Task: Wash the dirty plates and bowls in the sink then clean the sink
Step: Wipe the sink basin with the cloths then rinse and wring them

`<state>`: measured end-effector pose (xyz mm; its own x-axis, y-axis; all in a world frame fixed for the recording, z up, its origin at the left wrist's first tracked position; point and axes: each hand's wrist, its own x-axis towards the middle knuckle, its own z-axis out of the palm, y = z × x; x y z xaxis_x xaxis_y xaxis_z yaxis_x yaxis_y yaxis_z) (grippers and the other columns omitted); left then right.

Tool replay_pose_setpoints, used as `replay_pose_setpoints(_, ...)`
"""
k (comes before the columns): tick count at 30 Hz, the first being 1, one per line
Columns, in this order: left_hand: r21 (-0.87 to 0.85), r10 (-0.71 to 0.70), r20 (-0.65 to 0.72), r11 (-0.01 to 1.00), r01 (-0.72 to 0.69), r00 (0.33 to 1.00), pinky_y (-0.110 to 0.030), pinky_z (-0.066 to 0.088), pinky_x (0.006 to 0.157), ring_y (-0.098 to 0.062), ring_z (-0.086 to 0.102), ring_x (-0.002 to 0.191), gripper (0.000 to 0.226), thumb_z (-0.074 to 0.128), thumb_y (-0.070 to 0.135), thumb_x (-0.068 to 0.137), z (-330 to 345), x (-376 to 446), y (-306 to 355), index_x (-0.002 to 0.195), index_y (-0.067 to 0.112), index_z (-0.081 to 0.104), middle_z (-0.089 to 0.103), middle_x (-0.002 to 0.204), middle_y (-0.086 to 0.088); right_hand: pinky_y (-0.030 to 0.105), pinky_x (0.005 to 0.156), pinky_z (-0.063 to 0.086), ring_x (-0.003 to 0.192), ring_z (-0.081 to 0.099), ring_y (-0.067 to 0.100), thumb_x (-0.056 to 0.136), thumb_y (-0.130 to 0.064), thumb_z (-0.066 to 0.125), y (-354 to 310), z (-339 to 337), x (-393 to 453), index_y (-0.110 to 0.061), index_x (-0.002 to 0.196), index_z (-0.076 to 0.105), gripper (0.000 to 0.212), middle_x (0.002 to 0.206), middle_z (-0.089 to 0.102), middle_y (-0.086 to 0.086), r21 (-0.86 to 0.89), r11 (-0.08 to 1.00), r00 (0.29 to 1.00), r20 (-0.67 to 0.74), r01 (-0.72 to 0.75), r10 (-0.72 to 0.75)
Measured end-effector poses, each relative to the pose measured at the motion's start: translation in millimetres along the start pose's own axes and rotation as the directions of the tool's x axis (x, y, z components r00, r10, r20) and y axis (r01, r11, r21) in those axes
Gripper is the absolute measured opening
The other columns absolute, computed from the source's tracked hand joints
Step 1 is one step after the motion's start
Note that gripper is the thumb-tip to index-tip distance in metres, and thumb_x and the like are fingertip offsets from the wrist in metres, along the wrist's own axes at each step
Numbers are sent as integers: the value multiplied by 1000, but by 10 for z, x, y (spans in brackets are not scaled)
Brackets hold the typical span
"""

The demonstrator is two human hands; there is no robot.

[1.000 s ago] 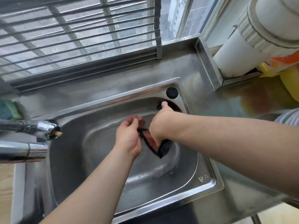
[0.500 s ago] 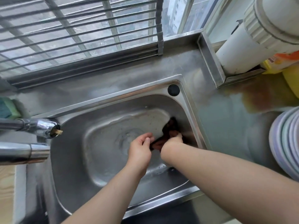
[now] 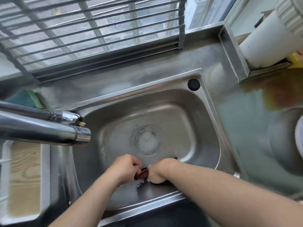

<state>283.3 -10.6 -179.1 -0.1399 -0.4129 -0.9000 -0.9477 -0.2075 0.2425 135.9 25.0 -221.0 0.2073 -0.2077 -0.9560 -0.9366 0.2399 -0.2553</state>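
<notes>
Both hands are low in the sink [image 3: 211, 128], close to its near wall. The basin floor around the drain [image 3: 148, 141] is free, and the far and right walls are well apart from the hands. On the left the tap [image 3: 49, 131] reaches over the rim, above and to the left of the left hand [image 3: 123, 171].

The cloth [image 3: 142, 174] is dark, brown-red, crumpled into a small bunch between the two hands, at the near part of the basin. The left hand has its fingers curled and pinches one end of the cloth. The right hand [image 3: 161, 172] is closed in a fist around the other end.

Most of the cloth is hidden under the hands, so its shape is not clear. At the right edge a stack of plates [image 3: 299, 138] is cut off and blurred. A green sponge [image 3: 27, 99] lies behind the tap, partly covered.
</notes>
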Motion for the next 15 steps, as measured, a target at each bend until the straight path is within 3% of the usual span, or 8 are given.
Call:
replay_pose_setpoints(1,63,-10,32,998,8,999,-18,54,75,-5,70,79,26,62,12,89,-68,-10,-58,80,29,79,79,82,14,40,115,34,143,46,38,111,-21,41,-105,37,58,-2,150,47,44,157,45,24,124,991,998,29,-57,54)
replay_pose_setpoints(3,167,-29,63,986,19,998,-12,48,64,-1,67,72,28,61,10,87,-200,-23,-164,74,30,75,79,81,14,37,111,33,144,43,39,113,-16,39,-344,32,50,3,152,43,44,159,41,26,119,993,998,58,7,-14)
replay_pose_setpoints(4,220,-40,62,975,26,997,-11,45,64,-2,67,77,26,62,11,87,-269,-27,-217,77,31,75,80,88,12,35,110,31,146,41,38,113,-18,39,-470,88,42,3,154,40,46,160,39,26,83,990,991,60,114,-119)
replay_pose_setpoints(6,328,-66,25,943,54,998,-15,46,73,-11,70,96,27,61,13,89,-418,-60,-280,97,32,78,78,109,6,35,117,26,152,33,36,113,-26,42,-735,169,125,-1,161,30,55,166,31,23,-29,968,965,86,250,-247)
replay_pose_setpoints(8,380,-55,-47,922,69,997,-20,49,86,-19,68,111,35,56,11,94,-549,-84,-318,116,31,75,71,124,1,39,122,24,154,29,36,112,-32,46,-994,194,161,-7,164,23,63,169,26,21,26,963,962,30,269,-270)
replay_pose_setpoints(10,387,-36,-91,920,69,995,-24,50,94,-22,65,116,39,53,9,95,-672,-111,-326,123,31,70,67,128,-2,40,120,30,150,35,37,112,-26,45,-1161,176,210,-5,161,31,55,165,33,22,167,945,959,-11,280,-283)
replay_pose_setpoints(12,357,-40,-119,931,80,992,-27,50,94,-25,65,116,36,52,10,95,-764,-122,-301,116,33,69,65,128,-4,38,114,35,143,45,38,111,-25,48,-1221,176,258,-4,154,44,48,157,46,22,309,902,953,-67,302,-296)
replay_pose_setpoints(15,273,-18,-163,960,63,986,-27,51,83,-24,66,100,27,48,12,92,-829,-127,-223,90,32,66,69,111,-2,32,77,53,107,68,37,107,-19,51,-1053,160,168,-7,126,67,28,109,68,16,503,821,961,-101,271,-255)
